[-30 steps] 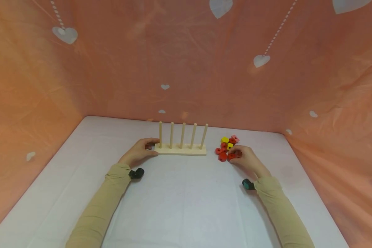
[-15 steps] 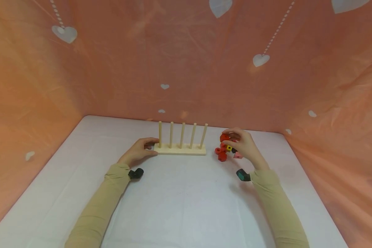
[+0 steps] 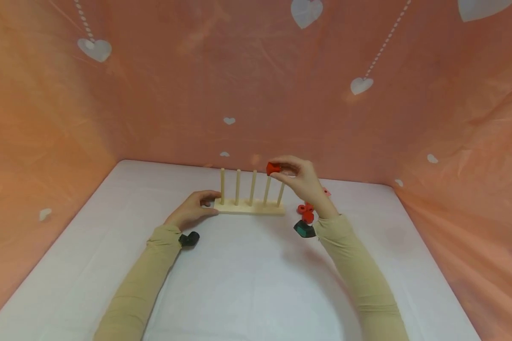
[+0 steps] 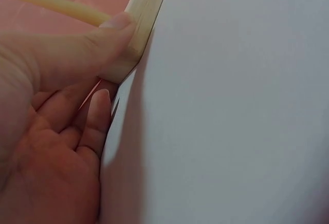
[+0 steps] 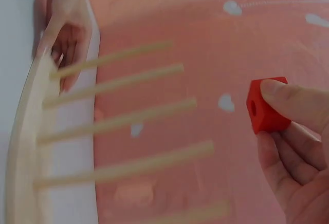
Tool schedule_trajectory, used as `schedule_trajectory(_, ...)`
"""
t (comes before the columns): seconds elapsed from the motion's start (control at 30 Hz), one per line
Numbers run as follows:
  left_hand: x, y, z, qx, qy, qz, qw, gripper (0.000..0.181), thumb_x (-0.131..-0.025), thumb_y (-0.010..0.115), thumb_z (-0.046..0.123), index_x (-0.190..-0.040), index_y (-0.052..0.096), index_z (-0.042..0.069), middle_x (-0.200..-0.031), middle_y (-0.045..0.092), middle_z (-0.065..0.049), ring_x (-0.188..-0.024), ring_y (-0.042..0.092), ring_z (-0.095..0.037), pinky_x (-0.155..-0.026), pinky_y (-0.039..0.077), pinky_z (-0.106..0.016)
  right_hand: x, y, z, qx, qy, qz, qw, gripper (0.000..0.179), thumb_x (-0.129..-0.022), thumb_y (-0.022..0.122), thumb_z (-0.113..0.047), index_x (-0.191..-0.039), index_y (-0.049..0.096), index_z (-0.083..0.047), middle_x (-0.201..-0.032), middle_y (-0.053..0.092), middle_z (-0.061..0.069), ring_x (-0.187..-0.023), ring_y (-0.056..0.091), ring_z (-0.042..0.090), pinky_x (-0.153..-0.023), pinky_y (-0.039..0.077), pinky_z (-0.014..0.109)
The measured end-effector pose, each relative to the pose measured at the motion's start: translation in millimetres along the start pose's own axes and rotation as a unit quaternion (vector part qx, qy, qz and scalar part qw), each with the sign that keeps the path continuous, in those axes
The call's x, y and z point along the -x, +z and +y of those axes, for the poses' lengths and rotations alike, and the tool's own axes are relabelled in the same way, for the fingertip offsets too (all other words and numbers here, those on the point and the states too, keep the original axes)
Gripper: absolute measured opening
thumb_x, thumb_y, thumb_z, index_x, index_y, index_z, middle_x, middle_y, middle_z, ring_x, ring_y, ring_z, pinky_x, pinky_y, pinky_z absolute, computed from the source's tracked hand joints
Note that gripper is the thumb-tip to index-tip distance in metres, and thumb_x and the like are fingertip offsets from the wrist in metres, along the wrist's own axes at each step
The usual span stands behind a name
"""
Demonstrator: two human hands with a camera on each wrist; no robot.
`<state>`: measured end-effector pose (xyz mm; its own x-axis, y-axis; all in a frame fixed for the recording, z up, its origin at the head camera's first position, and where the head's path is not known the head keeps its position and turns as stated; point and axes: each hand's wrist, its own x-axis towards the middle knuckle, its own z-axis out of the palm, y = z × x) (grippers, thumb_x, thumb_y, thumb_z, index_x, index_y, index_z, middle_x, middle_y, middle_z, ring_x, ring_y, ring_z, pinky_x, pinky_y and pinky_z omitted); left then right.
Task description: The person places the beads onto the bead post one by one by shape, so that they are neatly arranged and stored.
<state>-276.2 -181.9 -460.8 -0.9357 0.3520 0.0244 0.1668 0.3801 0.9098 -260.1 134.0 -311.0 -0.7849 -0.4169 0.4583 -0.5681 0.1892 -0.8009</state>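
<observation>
A pale wooden stand (image 3: 249,208) with a row of several upright pegs (image 3: 237,187) sits toward the back of the table. My left hand (image 3: 189,208) grips its left end; in the left wrist view the thumb (image 4: 87,52) presses on the wooden base (image 4: 145,16). My right hand (image 3: 305,182) pinches a red bead (image 5: 267,108) between thumb and fingers. A hole shows in one side of that bead. In the head view it overlaps the top of the second peg from the right. The pegs visible in the right wrist view have nothing on them.
Behind my right forearm lies a group of loose beads, partly hidden: several red beads (image 3: 308,217) and a pink one (image 3: 326,192). A pink curtain with hearts (image 3: 175,104) hangs behind the white table (image 3: 247,274).
My right hand has picked up the red bead from the group, lifted it and carried it left to the pegs. My left hand stays at the stand's end.
</observation>
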Motion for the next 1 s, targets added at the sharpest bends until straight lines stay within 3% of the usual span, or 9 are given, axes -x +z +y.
schedule_trajectory(0.17, -2.3, 0.0, -4.8, 0.011, 0.007, 0.001, 0.9999, 0.055, -0.082, 0.075, 0.004, -0.132, 0.054, 0.000, -0.131, 0.054, -0.015, -0.106, 0.049, -0.028, -0.093, 0.037, -0.039, -16.1, 20, 13, -0.037, -0.033, 0.007, 0.9987, 0.032, -0.083, 0.070, 0.003, -0.115, 0.066, 0.003, -0.111, 0.064, 0.016, -0.096, 0.064, 0.030, -0.084, 0.052, 0.038)
schedule_trajectory(0.37, -3.6, -0.4, -1.6, 0.023, 0.004, -0.013, 0.9996, 0.056, -0.080, 0.076, 0.004, -0.131, 0.054, 0.000, -0.132, 0.054, -0.016, -0.113, 0.048, -0.029, -0.098, 0.035, -0.043, -26.8, 51, 4, -0.035, -0.053, 0.003, 0.9980, 0.031, -0.084, 0.069, 0.001, -0.115, 0.065, 0.003, -0.111, 0.064, 0.013, -0.096, 0.064, 0.029, -0.085, 0.051, 0.038)
schedule_trajectory(0.5, -3.5, 0.1, -0.1, 0.017, -0.004, -0.020, 0.9996, 0.058, -0.079, 0.077, 0.007, -0.132, 0.054, 0.002, -0.133, 0.053, -0.014, -0.117, 0.046, -0.029, -0.100, 0.033, -0.046, -32.8, 72, 13, -0.025, -0.078, 0.011, 0.9966, 0.031, -0.084, 0.070, 0.001, -0.114, 0.066, 0.004, -0.108, 0.065, 0.013, -0.097, 0.063, 0.028, -0.087, 0.050, 0.039)
schedule_trajectory(0.77, -5.0, -0.2, -4.4, -0.005, -0.006, -0.022, 0.9997, 0.059, -0.080, 0.077, 0.010, -0.134, 0.052, 0.001, -0.134, 0.052, -0.014, -0.117, 0.046, -0.029, -0.100, 0.035, -0.045, -37.7, 104, 30, 0.106, -0.110, 0.027, 0.9880, 0.031, -0.086, 0.070, -0.005, -0.116, 0.066, -0.003, -0.111, 0.065, 0.007, -0.097, 0.059, 0.013, -0.081, 0.049, 0.027)
schedule_trajectory(1.0, -6.1, -0.1, -3.8, 0.011, -0.001, -0.021, 0.9997, 0.058, -0.080, 0.077, 0.007, -0.133, 0.053, 0.000, -0.133, 0.053, -0.015, -0.118, 0.046, -0.032, -0.102, 0.033, -0.048, -44.7, 112, 31, 0.116, -0.118, 0.029, 0.9858, 0.030, -0.086, 0.070, -0.004, -0.116, 0.066, -0.003, -0.110, 0.065, 0.008, -0.098, 0.061, 0.014, -0.081, 0.048, 0.023)
